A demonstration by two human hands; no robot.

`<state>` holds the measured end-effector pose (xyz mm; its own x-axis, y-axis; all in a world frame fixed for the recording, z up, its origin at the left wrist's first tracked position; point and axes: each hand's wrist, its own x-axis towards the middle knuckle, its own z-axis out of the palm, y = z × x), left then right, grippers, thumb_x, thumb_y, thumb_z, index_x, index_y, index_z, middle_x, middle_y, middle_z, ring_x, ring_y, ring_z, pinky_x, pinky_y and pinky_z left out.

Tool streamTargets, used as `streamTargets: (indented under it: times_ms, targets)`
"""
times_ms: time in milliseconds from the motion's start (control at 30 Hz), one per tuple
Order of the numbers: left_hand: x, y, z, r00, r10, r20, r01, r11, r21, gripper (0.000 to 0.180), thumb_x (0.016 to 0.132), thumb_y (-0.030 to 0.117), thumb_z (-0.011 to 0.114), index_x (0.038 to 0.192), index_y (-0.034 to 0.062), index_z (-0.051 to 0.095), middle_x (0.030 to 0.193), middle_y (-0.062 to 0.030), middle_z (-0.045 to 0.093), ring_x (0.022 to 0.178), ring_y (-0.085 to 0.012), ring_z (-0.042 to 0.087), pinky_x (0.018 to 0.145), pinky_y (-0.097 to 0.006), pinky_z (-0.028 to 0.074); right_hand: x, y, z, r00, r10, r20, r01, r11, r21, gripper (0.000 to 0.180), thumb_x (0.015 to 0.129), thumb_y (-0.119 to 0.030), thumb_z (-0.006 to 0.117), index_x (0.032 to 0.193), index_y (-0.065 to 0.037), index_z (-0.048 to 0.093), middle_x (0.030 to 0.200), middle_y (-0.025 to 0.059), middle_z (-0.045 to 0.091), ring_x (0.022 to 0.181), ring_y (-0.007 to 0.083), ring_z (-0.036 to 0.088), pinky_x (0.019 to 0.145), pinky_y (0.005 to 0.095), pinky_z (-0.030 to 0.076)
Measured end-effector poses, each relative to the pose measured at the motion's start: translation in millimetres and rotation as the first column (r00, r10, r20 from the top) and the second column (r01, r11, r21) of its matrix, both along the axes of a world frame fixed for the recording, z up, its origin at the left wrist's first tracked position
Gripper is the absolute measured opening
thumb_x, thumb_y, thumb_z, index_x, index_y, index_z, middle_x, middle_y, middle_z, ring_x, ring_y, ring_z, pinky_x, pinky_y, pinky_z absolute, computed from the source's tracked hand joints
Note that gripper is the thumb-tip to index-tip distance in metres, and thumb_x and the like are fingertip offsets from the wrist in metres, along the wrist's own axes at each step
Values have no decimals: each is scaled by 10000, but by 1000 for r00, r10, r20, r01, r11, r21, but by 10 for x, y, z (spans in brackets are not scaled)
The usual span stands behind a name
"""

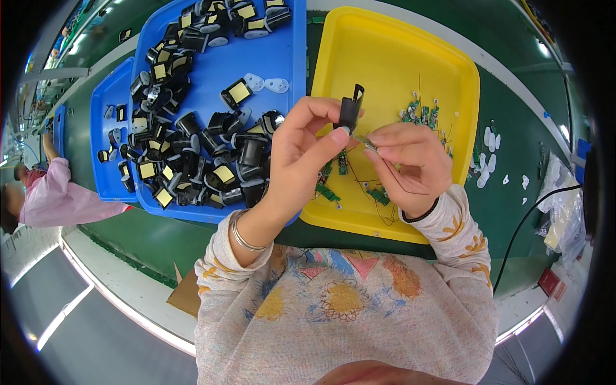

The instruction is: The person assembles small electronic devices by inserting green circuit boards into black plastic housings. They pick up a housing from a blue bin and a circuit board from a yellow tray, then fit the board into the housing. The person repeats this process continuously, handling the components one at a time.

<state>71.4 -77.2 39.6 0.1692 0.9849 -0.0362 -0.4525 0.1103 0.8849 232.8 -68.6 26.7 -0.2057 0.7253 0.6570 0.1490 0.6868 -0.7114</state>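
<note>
My left hand (305,144) pinches a curved black plastic housing (350,110), held upright over the near left part of the yellow tray (398,29). Close against its lower end, my right hand (414,160) grips a small circuit board (366,142) between thumb and fingertips. Fingers cover most of that board. Beneath and beyond my hands lie several green circuit boards (425,115) with thin wires, in the yellow tray. To the left, a blue tray (212,67) holds many black housings (252,153), some with pale yellow pads and grey-white flaps.
A smaller blue tray (102,86) with a few black parts stands further left. White oval pieces (492,141) lie on the green table right of the yellow tray, near a clear plastic bag (561,205) and a black cable (520,221). Another person in pink (64,196) sits at far left.
</note>
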Motion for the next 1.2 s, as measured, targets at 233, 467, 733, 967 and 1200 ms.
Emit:
streamTargets:
  times_ms: [233,467,733,967,1200]
  targets:
    - [10,-21,-93,999,-22,-40,26,995,96,145,839,20,459,983,-1,454,998,-64,488,960,-127,443,850,-260,354,-1,-14,35,1000,18,12,-18,1000,-10,248,616,109,697,789,-18,571,780,111,594,708,218,620,599,263,500]
    - [-7,-60,-117,989,-14,-148,44,978,202,159,856,76,424,999,9,413,1019,-96,453,985,-186,463,847,-310,377,-10,-10,57,999,31,22,-31,999,-20,251,617,107,688,807,-17,580,769,107,592,699,222,609,594,266,487]
    - [8,-42,-104,990,-42,-135,66,981,182,169,868,101,433,1008,7,418,1034,-98,466,1003,-183,475,872,-321,381,35,12,97,999,3,53,5,989,-149,199,654,72,672,814,-7,584,756,98,592,651,209,580,590,257,448]
    - [9,-11,-89,991,-115,-62,122,986,115,146,869,27,438,1013,3,432,1019,-64,478,933,-107,461,832,-266,399,59,10,96,1000,5,-7,-7,975,-223,167,682,53,666,815,-5,585,777,95,595,664,178,581,598,245,449]
    - [28,-44,-91,984,-29,-174,60,982,180,136,873,15,436,1008,1,434,996,-57,470,886,-102,478,793,-257,420,37,17,128,996,16,84,8,961,-277,152,711,20,651,848,-16,597,767,75,591,643,162,574,555,224,441]
